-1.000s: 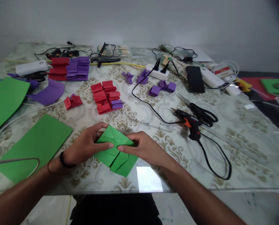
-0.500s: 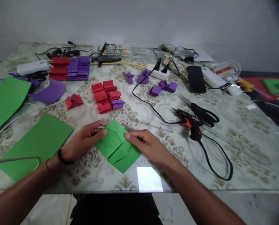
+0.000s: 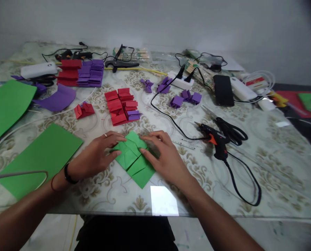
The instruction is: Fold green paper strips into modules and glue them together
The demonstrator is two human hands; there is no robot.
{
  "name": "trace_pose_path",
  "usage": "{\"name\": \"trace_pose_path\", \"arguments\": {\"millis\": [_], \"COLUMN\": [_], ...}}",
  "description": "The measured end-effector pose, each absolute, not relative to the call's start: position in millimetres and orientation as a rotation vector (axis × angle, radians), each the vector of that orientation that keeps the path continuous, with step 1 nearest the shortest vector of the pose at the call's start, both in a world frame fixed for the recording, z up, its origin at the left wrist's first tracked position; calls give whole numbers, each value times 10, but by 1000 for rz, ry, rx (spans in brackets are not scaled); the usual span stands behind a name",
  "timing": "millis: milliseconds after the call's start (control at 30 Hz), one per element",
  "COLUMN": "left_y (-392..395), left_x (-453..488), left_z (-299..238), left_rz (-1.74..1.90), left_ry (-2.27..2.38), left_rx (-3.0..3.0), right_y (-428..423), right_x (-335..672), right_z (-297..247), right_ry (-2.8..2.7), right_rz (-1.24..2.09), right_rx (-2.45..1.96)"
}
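Note:
A folded green paper sheet (image 3: 142, 176) lies on the table in front of me, turned like a diamond, with crossing creases and slit-like folded edges. My left hand (image 3: 100, 151) grips its left corner between thumb and fingers. From the right, my right hand (image 3: 163, 153) holds the upper right edge, thumb on the folded flap and fingers bent along the border. Just beyond the sheet stands a block of red folded paper pieces (image 3: 117, 108) with one purple piece (image 3: 133, 115). A separate red folded piece (image 3: 84, 110) sits left of that block.
Green sheets (image 3: 44, 153) lie at left, near a curled purple sheet (image 3: 57, 98). On the right are a black glue gun (image 3: 219, 139) with its cord, scissors (image 3: 231, 130) and a phone (image 3: 223, 90). Purple folded pieces (image 3: 176, 101) lie near a white power strip (image 3: 181, 81).
Both hands have shifted their hold on the green paper; my right fingers have come over its upper edge. The paper sits slightly differently, and the whole view has moved a little.

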State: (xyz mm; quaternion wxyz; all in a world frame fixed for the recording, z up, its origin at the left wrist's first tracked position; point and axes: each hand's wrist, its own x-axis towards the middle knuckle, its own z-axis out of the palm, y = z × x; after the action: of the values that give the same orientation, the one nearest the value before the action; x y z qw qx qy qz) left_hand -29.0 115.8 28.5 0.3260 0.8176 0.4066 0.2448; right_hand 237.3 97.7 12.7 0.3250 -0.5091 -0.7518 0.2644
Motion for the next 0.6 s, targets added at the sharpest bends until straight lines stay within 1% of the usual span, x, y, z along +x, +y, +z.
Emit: {"name": "trace_pose_path", "arguments": {"millis": [233,600], "left_y": [1124,1093], "left_x": [-354,-301], "left_z": [113,156], "left_rz": [516,353], "left_ry": [949,937], "left_rx": [2373,2499], "right_y": [945,957], "right_x": [2355,2297], "right_z": [56,102], "right_ry": [-2175,-2102], "right_rz": [723,827], "right_rx": [-1335,-1415]}}
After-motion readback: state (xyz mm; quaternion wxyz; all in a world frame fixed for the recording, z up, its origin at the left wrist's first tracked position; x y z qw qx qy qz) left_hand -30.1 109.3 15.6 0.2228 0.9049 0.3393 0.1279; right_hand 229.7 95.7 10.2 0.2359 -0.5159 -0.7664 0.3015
